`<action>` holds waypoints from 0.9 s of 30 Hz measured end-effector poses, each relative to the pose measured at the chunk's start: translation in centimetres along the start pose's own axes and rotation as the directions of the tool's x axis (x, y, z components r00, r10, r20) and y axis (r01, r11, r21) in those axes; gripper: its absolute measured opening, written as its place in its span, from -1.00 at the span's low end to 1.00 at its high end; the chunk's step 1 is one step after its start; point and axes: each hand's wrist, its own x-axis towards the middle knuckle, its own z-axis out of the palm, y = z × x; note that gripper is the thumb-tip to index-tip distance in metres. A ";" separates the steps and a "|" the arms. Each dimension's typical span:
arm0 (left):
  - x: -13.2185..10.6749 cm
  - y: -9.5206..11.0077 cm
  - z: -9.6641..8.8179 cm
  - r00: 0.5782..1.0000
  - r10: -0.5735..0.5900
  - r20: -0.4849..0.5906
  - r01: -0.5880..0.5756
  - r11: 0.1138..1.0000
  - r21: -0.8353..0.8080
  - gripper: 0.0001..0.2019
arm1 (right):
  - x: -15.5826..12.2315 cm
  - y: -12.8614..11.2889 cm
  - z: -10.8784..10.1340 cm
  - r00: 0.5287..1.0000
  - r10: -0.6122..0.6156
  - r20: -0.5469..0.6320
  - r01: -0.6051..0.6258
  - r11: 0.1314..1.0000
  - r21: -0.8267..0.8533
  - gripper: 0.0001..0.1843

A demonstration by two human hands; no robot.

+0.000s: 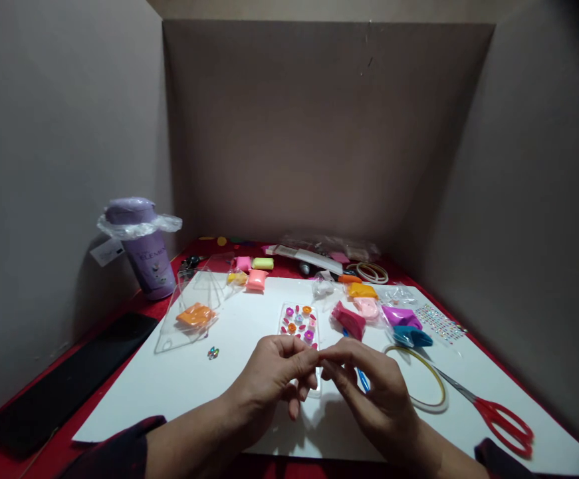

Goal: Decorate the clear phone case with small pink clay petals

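Observation:
My left hand [282, 371] and my right hand [369, 376] meet at their fingertips above the white board. Both are closed in a pinch. Whatever lies between the fingertips is too small to make out. Under and just beyond them is a clear case [283, 318] decorated with small pink, purple and orange clay flowers and petals. My hands hide its lower part. A blue tool [363, 379] lies partly behind my right hand. Close beyond that hand sits a dark pink clay packet [349, 320].
Orange clay [197, 315] rests on clear sheets at the left, near some gems [213, 353]. Red-handled scissors [501, 420], a tape ring [443, 379], teal clay [413, 336] and a gem sheet [441, 322] lie right. A purple tumbler [150, 259] and black phone [72, 379] stand and lie left.

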 end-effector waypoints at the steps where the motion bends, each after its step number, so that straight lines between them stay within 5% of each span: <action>1: 0.0 0.0 0.0 1.000 0.006 0.002 -0.006 1.000 -0.009 -0.56 | 0.0 0.0 0.0 1.000 0.014 -0.005 -0.014 1.000 0.002 -0.82; 6: 0.1 -0.1 0.0 1.000 0.015 0.009 -0.015 0.999 -0.030 -0.58 | -0.3 -0.1 -0.1 0.997 0.073 -0.035 -0.073 0.997 -0.014 -0.93; 15: -0.1 0.0 0.1 1.000 -0.004 0.013 0.004 1.000 -0.027 -0.60 | -0.3 0.0 0.0 1.000 -0.020 -0.010 0.019 0.995 -0.096 -0.89; 27: 0.2 -0.2 0.0 1.000 0.009 -0.015 -0.011 0.994 -0.105 -0.63 | -0.5 0.5 0.1 0.975 -0.215 0.050 0.221 0.951 -0.218 -0.54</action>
